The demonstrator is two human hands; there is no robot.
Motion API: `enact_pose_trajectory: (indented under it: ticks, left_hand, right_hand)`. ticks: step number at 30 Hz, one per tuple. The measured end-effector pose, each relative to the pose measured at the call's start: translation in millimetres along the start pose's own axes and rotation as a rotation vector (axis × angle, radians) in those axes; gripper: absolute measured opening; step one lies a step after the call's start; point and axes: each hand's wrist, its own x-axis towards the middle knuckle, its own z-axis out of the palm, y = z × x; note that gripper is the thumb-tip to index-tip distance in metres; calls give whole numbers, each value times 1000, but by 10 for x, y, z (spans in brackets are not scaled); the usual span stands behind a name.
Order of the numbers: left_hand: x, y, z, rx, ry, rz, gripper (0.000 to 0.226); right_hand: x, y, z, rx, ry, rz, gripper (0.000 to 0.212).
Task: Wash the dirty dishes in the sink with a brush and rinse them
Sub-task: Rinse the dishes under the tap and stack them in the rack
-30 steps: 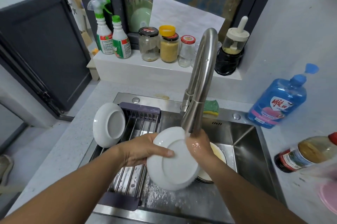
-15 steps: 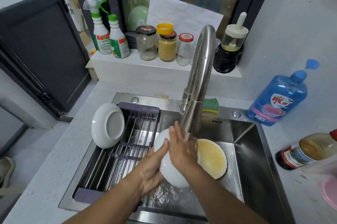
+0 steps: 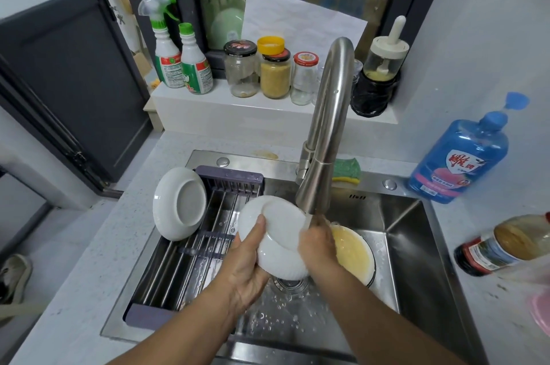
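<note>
I hold a white plate (image 3: 279, 230) tilted over the steel sink (image 3: 410, 233), its underside toward me, just under the faucet spout (image 3: 315, 195). My left hand (image 3: 247, 257) grips its left rim, thumb on the back. My right hand (image 3: 317, 245) holds its right edge, where water runs down from the spout. A dirty bowl with yellow residue (image 3: 354, 254) sits in the basin behind my right hand. Another white plate (image 3: 178, 204) leans upside down on the purple drying rack (image 3: 190, 248). No brush is in view.
A green and yellow sponge (image 3: 346, 171) lies behind the faucet. A blue detergent bottle (image 3: 458, 156) and a dark sauce bottle (image 3: 506, 245) stand on the right counter. Spray bottles (image 3: 169, 49) and jars (image 3: 275, 73) line the window ledge.
The plate has turned so its underside shows and sits a little higher. My right hand slid from the plate's face to its right edge; my left thumb now lies on the back.
</note>
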Motion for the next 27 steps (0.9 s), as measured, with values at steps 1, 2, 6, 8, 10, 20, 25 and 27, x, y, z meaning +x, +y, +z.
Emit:
enact_pose_trajectory:
  ticks: [1, 2, 6, 8, 10, 20, 25, 27]
  left_hand:
    - [26, -39, 41, -20, 49, 25, 54]
    - [64, -82, 69, -40, 112, 47, 56]
    - [143, -144, 85, -145, 238, 17, 90]
    - [125, -109, 82, -176, 222, -11, 75]
    - [86, -68, 81, -146, 192, -18, 46]
    - [-138, 168, -165, 245, -224, -137, 55]
    - [-204, 87, -12, 416, -222, -161, 51]
    - [-194, 94, -18, 457, -247, -173, 50]
  right_hand:
    - [-71, -30, 94, -1, 8, -5, 55]
    - [-165, -60, 191, -13, 35, -26, 69]
    - [-453, -58, 379, -304, 5, -271, 65]
    - [-416, -11, 309, -361, 49, -319, 66]
    - [-322, 40, 206, -225, 96, -248, 59]
    - [210, -36, -210, -32, -249, -15, 60]
    - [-58, -189, -201, -151, -336, -200, 61]
    - [-193, -205, -173, -268, -354, -343, 58]
